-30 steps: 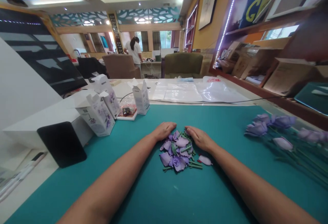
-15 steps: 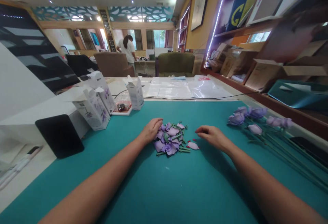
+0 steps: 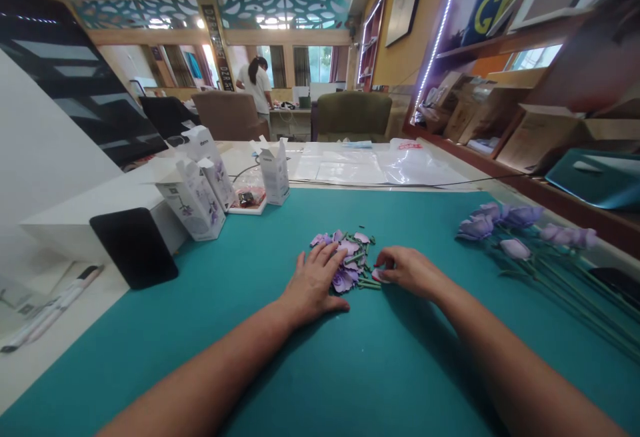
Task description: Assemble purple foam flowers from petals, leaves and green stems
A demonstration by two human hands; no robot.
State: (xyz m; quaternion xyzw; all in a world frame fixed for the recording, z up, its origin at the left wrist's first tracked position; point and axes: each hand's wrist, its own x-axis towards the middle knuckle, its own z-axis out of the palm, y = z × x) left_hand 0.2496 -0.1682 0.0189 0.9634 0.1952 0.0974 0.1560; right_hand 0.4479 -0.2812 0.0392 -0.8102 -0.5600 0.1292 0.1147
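Note:
A pile of lilac flower pieces and short green stem pieces lies in the middle of the teal mat. My left hand rests at the pile's left side, its fingers spread over the petals and thumb stretched out below. Just right of the heap, my right hand pinches a pale petal piece with red bits at its edge. My fingers partly hide that piece. Several assembled lilac flowers on long green stems lie at the mat's right side.
Several white boxes stand open at the back left beside a red-and-white tray. A black tablet leans nearer, with pens to its left. Clear plastic bags lie beyond the mat. A person stands far behind.
My left hand has come nearer and spread over the pile's left part. My right hand has moved left and down onto the pale petal piece. The view has shifted slightly.

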